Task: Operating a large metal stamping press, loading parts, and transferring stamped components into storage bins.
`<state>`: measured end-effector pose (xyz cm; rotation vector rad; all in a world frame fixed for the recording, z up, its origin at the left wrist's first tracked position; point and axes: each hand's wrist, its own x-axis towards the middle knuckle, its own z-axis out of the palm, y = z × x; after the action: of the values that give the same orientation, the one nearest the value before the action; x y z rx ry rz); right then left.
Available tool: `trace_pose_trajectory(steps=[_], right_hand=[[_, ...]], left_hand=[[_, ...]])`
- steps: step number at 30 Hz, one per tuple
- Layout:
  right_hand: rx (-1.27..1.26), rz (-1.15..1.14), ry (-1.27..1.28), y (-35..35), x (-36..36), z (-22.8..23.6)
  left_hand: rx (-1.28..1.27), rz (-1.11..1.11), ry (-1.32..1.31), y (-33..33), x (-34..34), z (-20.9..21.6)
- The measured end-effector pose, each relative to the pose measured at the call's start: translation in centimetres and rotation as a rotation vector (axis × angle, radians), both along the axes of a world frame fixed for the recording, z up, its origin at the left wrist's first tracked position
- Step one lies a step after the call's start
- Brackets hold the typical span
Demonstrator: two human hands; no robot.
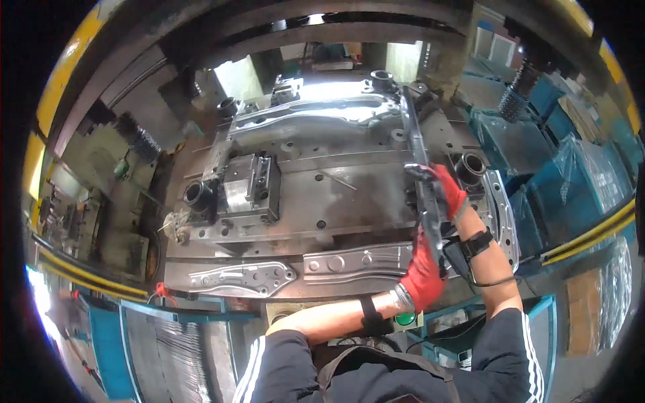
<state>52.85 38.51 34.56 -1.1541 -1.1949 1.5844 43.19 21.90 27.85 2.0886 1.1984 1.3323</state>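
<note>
A long, narrow stamped metal strip [418, 144] is held over the right side of the press die [322, 195], running from near the person's chest up toward the far end of the tooling. The right hand [447, 188], in a red glove, is closed around the strip about midway along it; the left hand [424, 275], also red-gloved, grips its near end, crossing in front of the body. The strip appears lifted clear of the die surface rather than seated in any nest, though its far tip lies close to a large formed panel [309, 114] resting at the back of the die. By the look of things, the piece is mid-transfer: picked up and carried, not yet set down. At the front edge lie two flatter stamped plates [245, 277] and [356, 260], side by side. A curved pressed part [505, 215] sits just right of the forearm, and blue bins [537, 154] stand beyond.
</note>
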Motion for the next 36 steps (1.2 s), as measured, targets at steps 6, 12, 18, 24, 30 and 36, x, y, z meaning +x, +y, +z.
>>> trace_pose_trajectory(steps=[6,12,18,24,30,36], right_hand=[[-0.152,-0.053,0.365,0.4,2.2,-1.1],[0.007,0.024,0.044,-0.5,0.5,0.8],[0.299,-0.081,-0.135,1.8,6.6,-4.3],[0.095,-0.17,0.101,2.1,4.1,-4.8],[0.068,-0.045,0.016,-0.3,-0.5,0.4],[0.099,0.01,0.057,3.3,5.1,-4.5]], left_hand=[[-0.113,-0.184,0.104,8.0,-6.4,9.0],[-0.085,0.302,1.258,24.9,-16.7,13.4],[-0.221,0.262,1.073,34.6,-18.6,13.7],[-0.119,0.346,1.004,31.1,-20.2,14.8],[0.03,0.459,1.077,20.6,-21.0,20.1],[0.309,0.504,1.137,7.4,-22.8,19.3]])
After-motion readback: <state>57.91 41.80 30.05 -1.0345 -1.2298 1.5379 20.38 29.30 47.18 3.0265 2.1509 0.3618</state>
